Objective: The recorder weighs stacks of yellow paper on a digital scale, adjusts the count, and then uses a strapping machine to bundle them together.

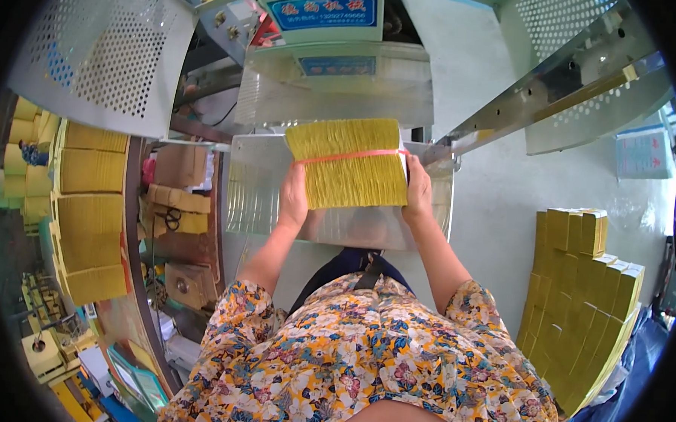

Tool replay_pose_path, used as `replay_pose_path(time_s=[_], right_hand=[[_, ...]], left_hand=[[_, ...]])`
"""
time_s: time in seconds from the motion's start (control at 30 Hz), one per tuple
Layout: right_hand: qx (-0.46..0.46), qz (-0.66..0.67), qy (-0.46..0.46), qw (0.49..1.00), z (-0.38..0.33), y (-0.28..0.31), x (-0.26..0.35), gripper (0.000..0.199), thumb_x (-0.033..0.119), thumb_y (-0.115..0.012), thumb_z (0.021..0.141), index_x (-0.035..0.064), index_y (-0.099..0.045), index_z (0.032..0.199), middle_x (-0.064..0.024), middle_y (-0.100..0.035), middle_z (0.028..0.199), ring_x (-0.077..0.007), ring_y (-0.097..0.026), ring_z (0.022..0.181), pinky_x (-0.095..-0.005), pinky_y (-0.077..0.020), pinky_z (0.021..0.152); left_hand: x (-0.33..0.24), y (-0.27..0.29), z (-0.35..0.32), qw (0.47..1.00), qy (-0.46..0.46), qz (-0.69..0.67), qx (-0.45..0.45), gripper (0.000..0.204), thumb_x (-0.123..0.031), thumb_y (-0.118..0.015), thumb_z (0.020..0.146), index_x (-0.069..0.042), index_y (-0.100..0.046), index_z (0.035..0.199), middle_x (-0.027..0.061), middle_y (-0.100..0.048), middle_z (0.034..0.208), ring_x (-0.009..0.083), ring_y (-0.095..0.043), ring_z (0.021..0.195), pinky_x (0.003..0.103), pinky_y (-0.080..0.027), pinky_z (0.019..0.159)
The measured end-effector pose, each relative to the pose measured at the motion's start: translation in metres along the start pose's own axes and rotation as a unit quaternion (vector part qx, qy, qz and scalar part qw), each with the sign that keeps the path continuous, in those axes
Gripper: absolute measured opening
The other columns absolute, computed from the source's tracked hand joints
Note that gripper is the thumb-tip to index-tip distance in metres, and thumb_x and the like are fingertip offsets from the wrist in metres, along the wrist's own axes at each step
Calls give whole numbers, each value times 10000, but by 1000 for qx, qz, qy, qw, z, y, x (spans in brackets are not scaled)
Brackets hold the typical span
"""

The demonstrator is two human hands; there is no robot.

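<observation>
I've got both hands on one thick bundle of yellow paper sheets (349, 165), held up over the shiny metal table (352, 228) of the machine in front of me. Left hand (293, 198) is clamped on the bundle's left edge, right hand (417, 190) on its right edge, fingers wrapped round the sides, so both are closed on it and neither is free. Grip from both sides makes sense, I think: the stack is loose sheets and only a thin pink band (348, 156) across the upper part ties it, so squeezing the ends keeps the sheets square and stops them fanning.

Bundle sits w/ its edges facing me, roughly level, just in front of the clear guard (336, 90) of the green-topped machine (316, 18). Can't tell if its underside touches the table or hangs just above.

Perforated metal panels (107, 50) stand upper left and upper right, and a slotted metal rail (539, 91) runs diagonally from the right towards the bundle. More yellow stacks (88, 223) are lined up along my left side, prob. kept within reach. A stepped pile of yellow bundles (583, 297) stands on my right, well apart from the hands. Cardboard boxes (176, 200) lie below the table on the left
</observation>
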State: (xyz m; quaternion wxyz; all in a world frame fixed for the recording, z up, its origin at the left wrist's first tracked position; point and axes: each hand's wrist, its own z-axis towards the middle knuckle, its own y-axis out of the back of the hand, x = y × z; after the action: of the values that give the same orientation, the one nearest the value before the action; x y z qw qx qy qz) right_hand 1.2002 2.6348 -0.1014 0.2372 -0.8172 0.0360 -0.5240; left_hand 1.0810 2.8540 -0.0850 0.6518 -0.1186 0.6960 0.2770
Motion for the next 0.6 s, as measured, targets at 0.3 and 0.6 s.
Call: replay_pose_path(time_s=[0.3, 0.6], right_hand=[[-97, -298, 58, 948, -19, 32, 0, 170, 108, -583, 925, 3, -708, 974, -7, -673, 830, -48, -555, 773, -242, -468, 710], [5, -191, -19, 981, 20, 15, -31, 404, 297, -492, 1007, -7, -610, 1246, -69, -640, 1165, -140, -586, 1050, -279, -463, 907]], left_hand=[[21, 78, -22, 983, 151, -2, -107, 563, -443, -366, 1040, 47, -615, 1167, 180, -682, 1061, 261, -675, 934, 391, -520, 824], [35, 21, 23, 913, 313, -257, -57, 651, -542, -438, 993, 19, -531, 1309, 155, -609, 1248, 257, -613, 1126, 421, -517, 927]])
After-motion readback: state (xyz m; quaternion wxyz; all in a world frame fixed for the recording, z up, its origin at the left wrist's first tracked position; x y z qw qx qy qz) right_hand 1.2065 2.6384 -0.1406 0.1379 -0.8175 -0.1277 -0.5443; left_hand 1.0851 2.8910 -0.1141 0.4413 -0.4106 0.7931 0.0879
